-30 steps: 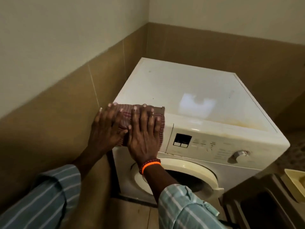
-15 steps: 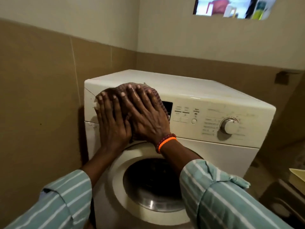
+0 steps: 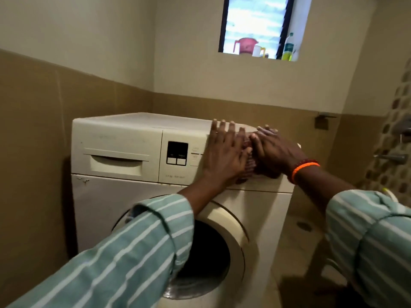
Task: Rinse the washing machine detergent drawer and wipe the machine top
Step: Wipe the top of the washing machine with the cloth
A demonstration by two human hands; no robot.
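A white front-loading washing machine (image 3: 115, 196) stands in the corner. Its detergent drawer (image 3: 117, 161) sits closed at the upper left of the front panel. My left hand (image 3: 224, 152) and my right hand (image 3: 275, 152) lie side by side, fingers spread flat, pressing a reddish checked cloth (image 3: 249, 165) against the right part of the control panel. Only a strip of the cloth shows between the hands. The control knob is hidden behind them. The machine top (image 3: 144, 121) is seen at a shallow angle.
Brown tiled walls close in on the left and behind. A window ledge above holds a pink jug (image 3: 245, 45), a white cup and a green bottle (image 3: 288, 47). A tap (image 3: 391, 156) sticks out of the right wall. The round door (image 3: 206, 258) shows a dark drum.
Both hands have slid the cloth from the drawer front at the left across to the right end of the control panel. The camera has dropped lower and tilted up.
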